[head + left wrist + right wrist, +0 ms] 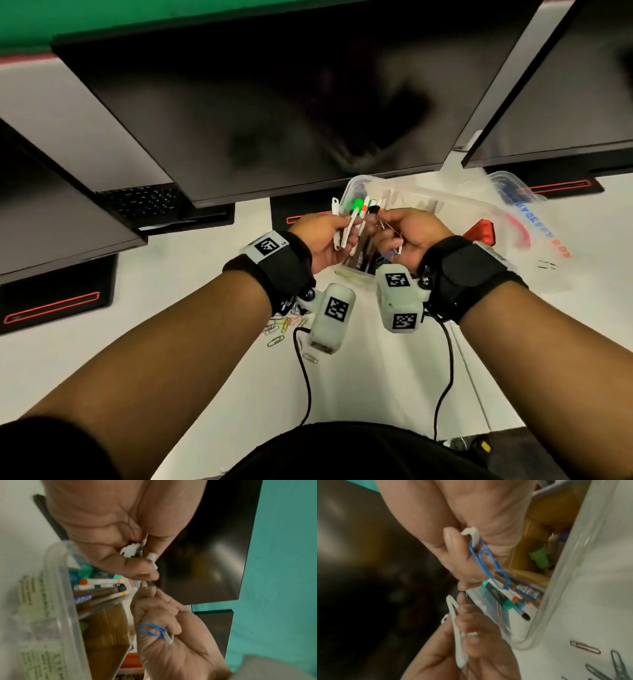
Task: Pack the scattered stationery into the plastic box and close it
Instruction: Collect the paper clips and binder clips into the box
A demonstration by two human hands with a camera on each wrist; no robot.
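Observation:
Both hands hover over the clear plastic box (354,278), which holds markers (363,205) and pens. My left hand (325,230) grips several white clips (337,222); in the left wrist view the white clips (130,550) sit pinched in my left hand (111,534). My right hand (407,233) has its fingers curled round paper clips, with a blue paper clip (489,563) and a white one poking out of my right hand (453,520). The fingertips of the two hands nearly meet. The box lid (513,212) lies off, to the right of the box.
Several coloured paper clips (284,325) lie loose on the white desk near the box's front left corner. A red object (479,231) sits right of the box. Dark monitors (274,102) overhang the back of the desk. Wrist camera cables trail toward my body.

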